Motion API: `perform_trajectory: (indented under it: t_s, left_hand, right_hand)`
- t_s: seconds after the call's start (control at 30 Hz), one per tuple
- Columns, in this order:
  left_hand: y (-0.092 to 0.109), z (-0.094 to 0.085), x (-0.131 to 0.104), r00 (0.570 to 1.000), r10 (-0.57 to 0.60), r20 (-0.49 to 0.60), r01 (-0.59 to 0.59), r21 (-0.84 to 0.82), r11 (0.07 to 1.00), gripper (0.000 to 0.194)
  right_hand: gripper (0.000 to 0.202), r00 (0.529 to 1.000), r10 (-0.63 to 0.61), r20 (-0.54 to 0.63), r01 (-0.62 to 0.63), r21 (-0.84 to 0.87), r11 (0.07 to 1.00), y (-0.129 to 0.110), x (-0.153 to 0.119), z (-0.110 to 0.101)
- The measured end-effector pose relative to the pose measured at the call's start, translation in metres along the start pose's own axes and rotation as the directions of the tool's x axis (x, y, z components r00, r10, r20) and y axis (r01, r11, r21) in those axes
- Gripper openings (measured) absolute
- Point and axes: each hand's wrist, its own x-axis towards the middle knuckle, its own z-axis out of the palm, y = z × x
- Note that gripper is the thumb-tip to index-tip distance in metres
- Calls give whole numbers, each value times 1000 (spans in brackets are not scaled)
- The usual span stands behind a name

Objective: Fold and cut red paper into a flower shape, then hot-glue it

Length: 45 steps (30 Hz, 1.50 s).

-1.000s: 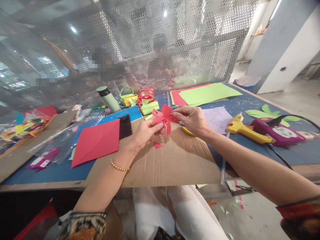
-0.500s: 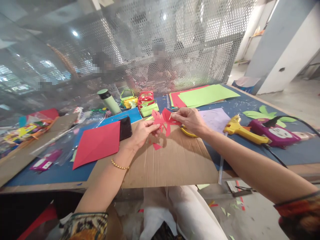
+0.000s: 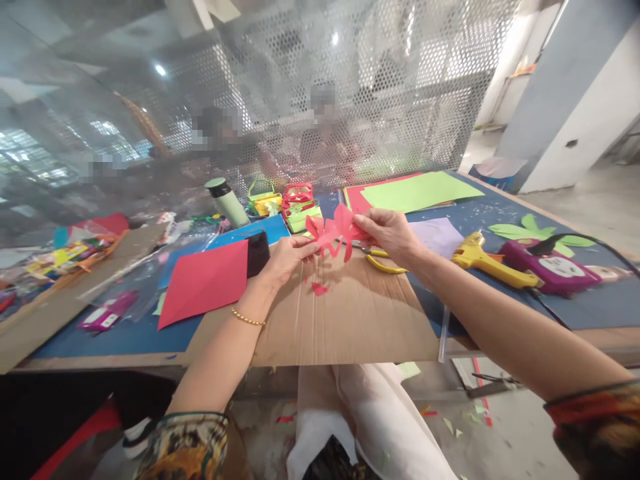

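A cut red paper piece (image 3: 331, 232) with petal-like strips hangs between my two hands above the cardboard. My left hand (image 3: 290, 259) is closed on its left edge, thumb against fingers. My right hand (image 3: 387, 232) pinches the right side of it. Just below and beside my right hand lie yellow-handled scissors (image 3: 384, 265), partly hidden. A small red scrap (image 3: 319, 289) rests on the brown cardboard (image 3: 345, 327) under the paper.
Left are red sheets (image 3: 206, 283), a dark phone (image 3: 258, 253) and a green bottle (image 3: 227, 202). Small paper bags (image 3: 299, 203) and green sheets (image 3: 420, 192) stand behind. Right are a yellow glue gun (image 3: 493, 265) and a purple power strip (image 3: 545, 267).
The red paper has opened out and its right part is slightly raised. My right hand has shifted a little right and no longer covers as much of the scissors. The view has tilted slightly.
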Motion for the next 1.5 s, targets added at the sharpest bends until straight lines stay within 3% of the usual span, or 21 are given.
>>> perform_trajectory:
  t_s: [0.1,0.23,0.4,0.5,0.6,0.7,0.8,0.93,1.07,1.17,1.23,1.27,1.3,1.33,1.4,1.43,1.5]
  left_hand:
    - [1,-3,2,999,21,-49,-22,-10,1000,31]
    - [10,-15,5,990,98,-103,-99,-11,995,32]
    - [25,-60,9,952,213,-219,-220,-7,975,29]
    - [26,-94,11,968,150,-199,-143,46,989,30]
    - [21,-117,14,997,-64,-42,72,233,970,33]
    - [17,-129,20,962,-263,70,199,477,856,26]
    - [20,-139,27,934,-347,82,222,628,746,22]
    - [33,-153,32,911,-412,6,241,803,545,27]
    - [45,-161,26,904,-398,-153,303,888,346,23]
    - [52,-155,8,923,-224,-314,360,910,206,2]
    - [54,-138,-12,925,-22,-378,375,908,186,18]
    - [52,-125,-24,918,132,-374,332,906,264,20]
    - [49,-109,-36,919,163,-358,272,878,393,22]
    - [44,-91,-48,949,101,-300,194,802,565,27]
    - [32,-51,-70,989,-69,-132,121,435,892,34]
    - [27,-31,-78,992,-110,-64,122,228,966,36]
    - [19,5,-88,995,-103,-8,102,-78,992,40]
  right_hand:
    - [69,999,26,-36,-24,56,998,-9,5,-4]
    - [63,998,64,-18,-65,-40,997,-21,12,-7]
    - [59,970,224,95,-211,-125,969,-28,11,5]
    - [62,945,306,115,-299,-68,952,-27,8,18]
    - [64,928,349,131,-355,30,934,-24,4,34]
    - [61,923,350,158,-367,96,925,-21,0,49]
    - [55,911,368,184,-389,94,916,-17,-3,58]
    - [43,899,388,205,-413,99,905,-14,-4,63]
    - [28,894,406,187,-431,117,895,-19,-3,64]
    - [22,889,424,174,-448,137,884,-26,-6,65]
    - [21,890,421,175,-448,164,879,-32,-11,67]
    - [22,895,412,172,-440,184,879,-34,-14,68]
    - [22,903,397,165,-425,208,881,-36,-17,70]
    - [23,912,380,153,-407,232,883,-38,-21,72]
    - [24,922,360,141,-386,261,885,-39,-29,76]
    - [26,923,357,142,-383,265,885,-39,-33,78]
    - [32,925,353,142,-379,254,890,-37,-43,79]
